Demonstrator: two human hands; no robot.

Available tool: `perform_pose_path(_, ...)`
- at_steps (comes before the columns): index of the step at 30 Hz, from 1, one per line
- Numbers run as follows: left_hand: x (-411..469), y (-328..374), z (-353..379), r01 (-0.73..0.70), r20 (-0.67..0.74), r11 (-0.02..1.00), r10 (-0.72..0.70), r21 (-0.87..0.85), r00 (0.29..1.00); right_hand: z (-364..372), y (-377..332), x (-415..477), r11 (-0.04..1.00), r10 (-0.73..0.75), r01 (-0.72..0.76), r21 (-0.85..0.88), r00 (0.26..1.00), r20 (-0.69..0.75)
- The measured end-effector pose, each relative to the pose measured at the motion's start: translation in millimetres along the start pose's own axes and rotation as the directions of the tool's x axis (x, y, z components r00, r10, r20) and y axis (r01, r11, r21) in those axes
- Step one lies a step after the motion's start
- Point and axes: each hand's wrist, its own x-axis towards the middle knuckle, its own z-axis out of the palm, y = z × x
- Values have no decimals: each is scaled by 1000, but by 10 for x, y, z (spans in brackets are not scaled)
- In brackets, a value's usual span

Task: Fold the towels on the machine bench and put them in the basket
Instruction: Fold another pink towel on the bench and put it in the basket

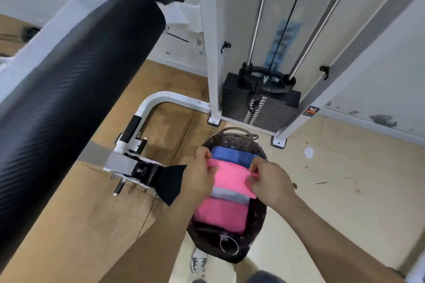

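Centrally in the head view, a folded pink towel [230, 178] is held at the mouth of a dark oval basket [257, 220] that stands on the floor. Its cloth looks soft and matte, folded into a flat oblong. Its long axis runs left to right, crosswise to the basket, whose own long axis points away from the person. Whether it rests on the towels beneath cannot be told.

The towel's left end is pinched by the curled fingers of the left hand [199, 172]. The right end is pinched between thumb and fingers of the right hand [271, 182].

Three other folded towels are laid crosswise in the basket:
- a blue towel [232, 155] at the far end
- a pale grey towel [230, 194] in the middle
- a second pink towel [222, 215] nearest the person

The basket wall appears woven.

A black, finely ribbed roller pad [80, 71] is seen at the left, and a black weight stack [259, 108] beyond the basket.
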Motion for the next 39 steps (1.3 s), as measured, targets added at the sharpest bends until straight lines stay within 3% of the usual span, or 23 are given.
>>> perform_pose_path(5, 313, -95, 259, -19, 13, 976, 17, 216, 1000, 178, 71, 395, 971, -48, 67, -228, 995, 92)
perform_pose_path(10, 400, -91, 442, -51, 78, 860, 13, 508, 997, 351, 105, 516, 905, -241, 177, -388, 963, -124)
perform_pose_path(12, 417, -87, 472, -78, 46, 811, 63, 580, 997, 376, 72, 476, 912, -312, 269, -311, 945, -97)
perform_pose_path(14, 426, -116, 497, -143, -19, 766, 198, 627, 980, 368, -11, 407, 927, -313, 312, -207, 949, 25)
perform_pose_path(17, 431, -148, 539, -234, -28, 725, 329, 648, 944, 388, -11, 362, 975, -204, 215, -49, 965, 162)
perform_pose_path(22, 239, -177, 604, -187, 47, 763, 202, 618, 978, 403, 17, 407, 987, -151, 133, 91, 960, 235)
perform_pose_path(24, 169, -189, 614, -118, 33, 789, 124, 603, 992, 423, 40, 427, 964, -80, 1, 268, 956, 283)
perform_pose_path(26, 137, -156, 655, -23, 32, 832, 7, 555, 999, 412, 83, 462, 815, 84, -254, 521, 941, 328)
perform_pose_path(29, 79, -80, 742, 36, 12, 855, -50, 517, 999, 366, 135, 464, 394, 258, -527, 753, 850, 460)
perform_pose_path(30, 74, -71, 759, 38, 15, 854, -53, 519, 998, 354, 140, 465, 326, 271, -553, 766, 832, 485)
perform_pose_path(31, 86, -74, 771, 38, 18, 848, -56, 528, 998, 359, 143, 474, 325, 275, -554, 767, 831, 484)
perform_pose_path(35, 195, -56, 726, 6, 52, 812, -45, 584, 998, 406, 114, 510, 555, 215, -448, 701, 891, 399)
perform_pose_path(39, 228, 37, 660, -21, 41, 756, -7, 654, 999, 230, 183, 402, 936, 15, -76, 344, 984, 177)
